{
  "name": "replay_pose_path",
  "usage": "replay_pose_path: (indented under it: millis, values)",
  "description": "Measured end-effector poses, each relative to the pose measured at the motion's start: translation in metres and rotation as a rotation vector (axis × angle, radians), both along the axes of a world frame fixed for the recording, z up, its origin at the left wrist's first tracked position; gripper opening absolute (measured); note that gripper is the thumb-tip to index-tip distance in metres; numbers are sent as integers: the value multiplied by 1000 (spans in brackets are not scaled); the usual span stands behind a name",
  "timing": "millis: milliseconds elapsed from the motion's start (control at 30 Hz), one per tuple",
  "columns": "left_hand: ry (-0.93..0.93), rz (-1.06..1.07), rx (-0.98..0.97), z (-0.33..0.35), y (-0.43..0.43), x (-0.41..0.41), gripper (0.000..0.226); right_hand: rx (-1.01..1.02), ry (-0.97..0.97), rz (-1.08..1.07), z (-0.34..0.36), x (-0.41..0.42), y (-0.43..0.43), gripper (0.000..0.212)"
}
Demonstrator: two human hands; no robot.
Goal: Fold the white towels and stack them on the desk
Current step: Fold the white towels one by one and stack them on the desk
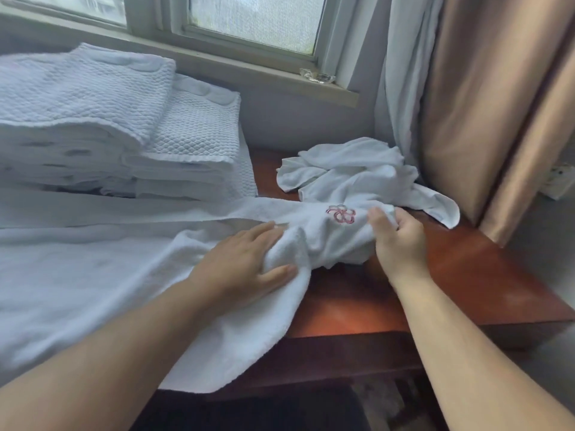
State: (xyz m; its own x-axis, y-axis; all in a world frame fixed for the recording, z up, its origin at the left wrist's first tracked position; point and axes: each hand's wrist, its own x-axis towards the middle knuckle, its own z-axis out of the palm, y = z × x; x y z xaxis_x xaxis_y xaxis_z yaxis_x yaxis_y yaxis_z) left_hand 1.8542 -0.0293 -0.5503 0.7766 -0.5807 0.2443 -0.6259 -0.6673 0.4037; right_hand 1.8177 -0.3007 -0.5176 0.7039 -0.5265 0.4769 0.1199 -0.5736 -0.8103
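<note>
White terry towel (193, 306), marked with a pink embroidered flower (340, 214), lay bunched at the middle of the tabletop (466, 284). Its broad part was spread toward eight o'clock and drooped over the front edge. The left hand (245, 259) pinched a thick roll of the cloth between thumb and fingers. The right hand (398, 241) was curled tight on the end just beside the flower.

Findings on risk, as judgement only:
- The overhanging part could drag the towel off the edge if either grip slackened.
- The unfolded heap (357, 169) at twelve o'clock touched the held end, so a pull could snag it and draw it along.
- Folding from this bunched state would likely set crooked creases unless the cloth was first flattened.
- The folded stack (93, 119) at ten o'clock sat close and uneven, and a wide sweep could knock it.

Surroundings: a windowsill (280, 79) bearing a small clear object (317, 76) lay beyond the heap. A sheer curtain (401, 88) and a tan curtain (482, 104) hung at two o'clock, the sheer one reaching the heap. Bare wood showed mainly toward four o'clock.
</note>
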Motion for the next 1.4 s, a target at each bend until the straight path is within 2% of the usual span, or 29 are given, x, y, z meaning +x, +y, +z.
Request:
replay_pose_path:
  millis: [67,100,167,233,267,333,400,500,533,600,667,733,800,867,900,967,1000,1067,1133,1267,1300,1333,1400]
  values:
    - [3,-24,17,2,3,0,78,111,11,-120,18,11,-8,45]
    - [12,-46,47,3,4,-1,79,153,128,-126,28,16,-15,48]
    - [32,-96,126,5,7,-1,82,132,505,-89,49,19,-25,55]
    - [34,-136,190,7,11,1,83,-103,831,-109,64,15,-33,58]
    - [27,-145,209,8,14,3,83,-261,889,-159,69,14,-37,60]
    - [14,-162,217,12,18,3,83,-448,852,-239,75,15,-45,69]
    - [65,-168,109,13,21,4,79,-397,806,-162,79,14,-45,73]
    - [327,-47,-203,17,21,6,54,-280,605,38,70,15,-39,54]
    - [398,11,-228,21,18,7,53,-278,531,56,65,14,-37,50]
    - [391,49,-157,29,11,8,64,-476,475,-98,53,15,-33,37]
    - [296,5,-29,30,2,4,69,-645,430,-385,45,11,-23,40]
    - [182,21,182,22,-5,-4,73,-580,426,-444,32,4,-12,52]
    - [67,76,310,10,-8,-7,85,-564,620,-423,11,-7,-7,78]
    - [32,105,290,4,-9,-5,92,-519,784,-403,-5,-17,-4,92]
    - [30,105,266,3,-9,-3,92,-466,798,-393,-9,-19,-4,94]
    - [2,113,251,0,-9,-2,94,-357,757,-317,-11,-18,-3,89]
    - [-7,123,264,-1,-9,-2,97,-306,726,-234,-10,-17,-1,80]
    - [-4,142,293,-3,-10,-1,103,-199,613,-53,-11,-12,6,48]
    - [7,151,292,-3,-10,-2,104,-43,436,99,-11,-11,17,45]
    - [-10,145,259,-4,-8,-3,101,403,57,159,5,-6,17,24]
    - [-12,141,255,-4,-8,-3,100,517,44,151,14,-6,16,21]
    - [-11,137,257,-4,-8,-3,100,581,114,132,24,-7,11,18]
    - [-5,133,252,-3,-8,-3,99,665,342,153,43,-10,-4,21]
